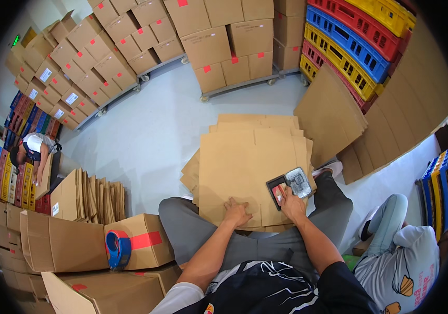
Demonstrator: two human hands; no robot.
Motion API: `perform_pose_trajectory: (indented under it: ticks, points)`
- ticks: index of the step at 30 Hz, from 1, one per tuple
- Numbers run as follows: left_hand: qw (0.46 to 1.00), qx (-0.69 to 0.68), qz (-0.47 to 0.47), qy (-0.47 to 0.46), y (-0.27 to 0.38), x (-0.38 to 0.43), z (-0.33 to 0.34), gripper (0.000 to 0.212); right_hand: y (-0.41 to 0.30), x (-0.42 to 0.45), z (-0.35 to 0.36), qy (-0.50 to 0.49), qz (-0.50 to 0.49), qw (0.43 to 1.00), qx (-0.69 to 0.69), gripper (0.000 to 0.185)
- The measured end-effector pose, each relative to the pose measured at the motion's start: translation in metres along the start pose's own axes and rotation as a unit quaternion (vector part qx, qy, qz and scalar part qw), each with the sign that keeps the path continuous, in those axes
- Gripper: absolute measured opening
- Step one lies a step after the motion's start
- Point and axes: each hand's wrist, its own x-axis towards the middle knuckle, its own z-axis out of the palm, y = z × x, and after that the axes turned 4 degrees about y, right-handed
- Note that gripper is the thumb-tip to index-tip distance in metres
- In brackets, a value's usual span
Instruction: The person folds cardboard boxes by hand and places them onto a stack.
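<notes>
In front of me lies a stack of flattened cardboard boxes (230,168), its sheets slightly out of line. My left hand (238,213) rests on the top sheet near its close edge, fingers spread and holding nothing. An open ink pad case (271,183), black with a scuffed metallic lid (298,183), sits at the right side of the stack. Over the case's reddish pad, my right hand (292,205) grips a small object that looks like a hand stamp (283,190); my fingers partly cover it.
A blue tape dispenser (119,249) stands by taped cartons (145,245) at my left. Folded cardboard (86,196) stands beyond. Carton-laden trolleys (235,84) and stacked plastic crates (345,43) line the back. One person (37,151) bends at far left; another (400,255) sits close at right.
</notes>
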Motion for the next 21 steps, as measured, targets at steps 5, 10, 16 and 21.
perform_pose_trajectory:
  ticks: [5, 10, 16, 21]
  points:
    - [0.981, -0.164, 0.046, 0.089, -0.006, 0.015, -0.001, 0.063, -0.021, -0.007, 0.002, 0.162, -0.234, 0.958, 0.037, 0.056]
    - [0.709, -0.650, 0.271, 0.049, -0.020, 0.045, 0.054, 0.052, -0.132, -0.051, 0.009, 0.174, -0.476, 0.855, 0.113, 0.033]
    - [0.439, -0.841, 0.312, -0.053, -0.018, 0.036, 0.077, 0.059, -0.174, -0.050, 0.022, 0.080, -0.523, 0.842, 0.106, 0.036]
    - [0.401, -0.886, 0.177, -0.151, -0.016, 0.025, 0.032, 0.042, -0.202, -0.051, 0.039, 0.053, -0.484, 0.873, 0.027, 0.043]
